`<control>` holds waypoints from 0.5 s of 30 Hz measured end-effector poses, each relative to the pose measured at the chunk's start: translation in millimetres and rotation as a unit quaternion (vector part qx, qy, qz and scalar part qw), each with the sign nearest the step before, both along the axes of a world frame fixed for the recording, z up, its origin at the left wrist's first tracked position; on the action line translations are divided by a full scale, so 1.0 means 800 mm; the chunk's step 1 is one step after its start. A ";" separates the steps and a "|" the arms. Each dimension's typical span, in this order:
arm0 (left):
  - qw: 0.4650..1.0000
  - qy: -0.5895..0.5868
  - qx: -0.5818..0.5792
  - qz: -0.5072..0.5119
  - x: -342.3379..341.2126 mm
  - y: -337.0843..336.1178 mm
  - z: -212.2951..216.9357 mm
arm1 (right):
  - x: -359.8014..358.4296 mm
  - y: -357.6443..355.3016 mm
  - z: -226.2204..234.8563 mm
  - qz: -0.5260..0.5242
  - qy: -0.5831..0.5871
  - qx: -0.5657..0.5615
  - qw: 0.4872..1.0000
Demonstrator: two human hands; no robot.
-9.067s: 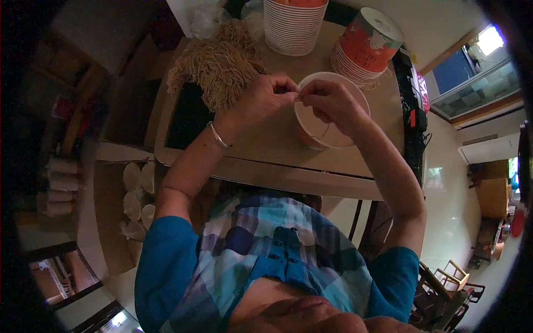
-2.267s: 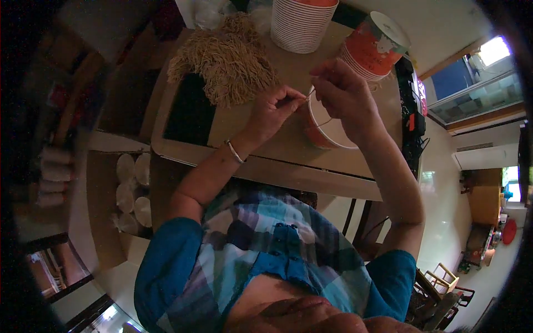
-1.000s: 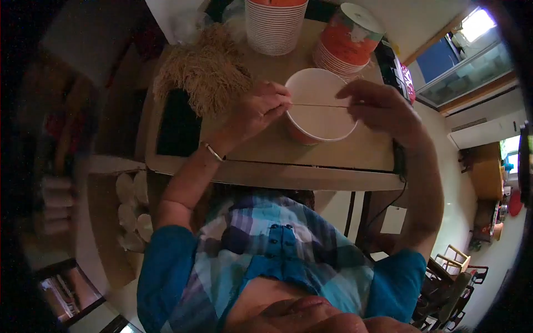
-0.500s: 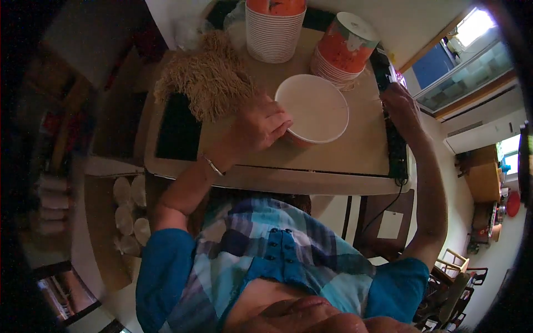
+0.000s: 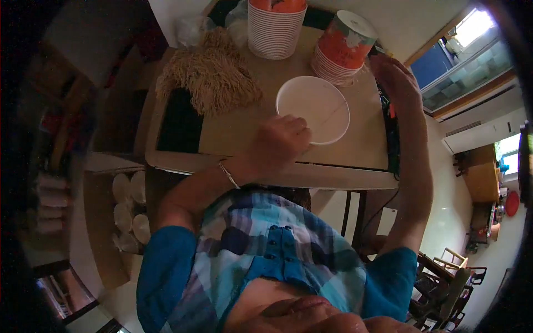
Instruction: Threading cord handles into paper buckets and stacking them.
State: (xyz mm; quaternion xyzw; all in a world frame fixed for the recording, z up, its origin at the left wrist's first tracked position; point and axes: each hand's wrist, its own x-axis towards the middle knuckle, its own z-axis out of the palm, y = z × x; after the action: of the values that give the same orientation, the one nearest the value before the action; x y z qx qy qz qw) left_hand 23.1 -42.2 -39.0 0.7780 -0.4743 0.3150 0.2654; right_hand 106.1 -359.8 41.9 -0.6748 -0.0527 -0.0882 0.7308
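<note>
The left hand (image 5: 277, 145) sits curled on the worktop (image 5: 244, 130), fingers folded in against the near rim of the white bowl (image 5: 313, 109), at about seven o'clock on that rim. The knuckles touch the bowl's edge; whether the fingertips pinch anything there is too small to tell. A thin bracelet (image 5: 227, 174) shows on that wrist.

The right hand (image 5: 395, 83) is out at three o'clock from the bowl, well apart from it, fingers stretched long and flat along the right edge of the worktop, over a dark strip (image 5: 390, 136) that runs down that side. The fingers look open and straight; I can't tell if anything is under them.

The bowl itself stands upright near the middle of the worktop, open and pale inside, with a thin line (image 5: 332, 114) across its right part.

At one o'clock from the bowl, just beside it, a stack of orange cups (image 5: 340, 47) leans tilted, white base up. At eleven o'clock stands a taller stack of ribbed bowls (image 5: 276, 28). Out at nine to ten o'clock lies a shaggy heap of tan fibre strands (image 5: 208, 77), and below it a dark mat (image 5: 179, 125). Down on the left, under the worktop, pale round cups (image 5: 127, 213) sit in a box.
</note>
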 end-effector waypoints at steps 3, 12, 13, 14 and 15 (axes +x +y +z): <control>0.998 0.001 0.058 0.029 -0.007 -0.005 -0.001 | 0.009 0.008 0.020 -0.031 -0.076 -0.164 0.983; 0.989 0.046 0.142 -0.013 -0.020 -0.008 0.009 | 0.045 0.007 0.062 0.010 -0.050 -0.048 0.998; 0.989 0.047 0.138 -0.008 -0.018 -0.007 0.007 | 0.042 0.023 0.060 0.046 -0.040 -0.042 0.997; 0.991 0.096 0.083 -0.027 -0.016 -0.006 0.006 | 0.034 0.040 0.057 0.082 -0.031 -0.034 0.996; 0.988 0.145 0.028 -0.046 -0.014 -0.006 0.005 | 0.023 0.057 0.053 0.117 -0.021 -0.026 0.993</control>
State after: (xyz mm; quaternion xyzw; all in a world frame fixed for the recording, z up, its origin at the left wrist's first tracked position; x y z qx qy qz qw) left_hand 11.9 -47.0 -35.1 0.7997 -0.4750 0.1727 0.3240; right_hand 124.8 -314.3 84.0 -0.6806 -0.1491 -0.0147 0.7171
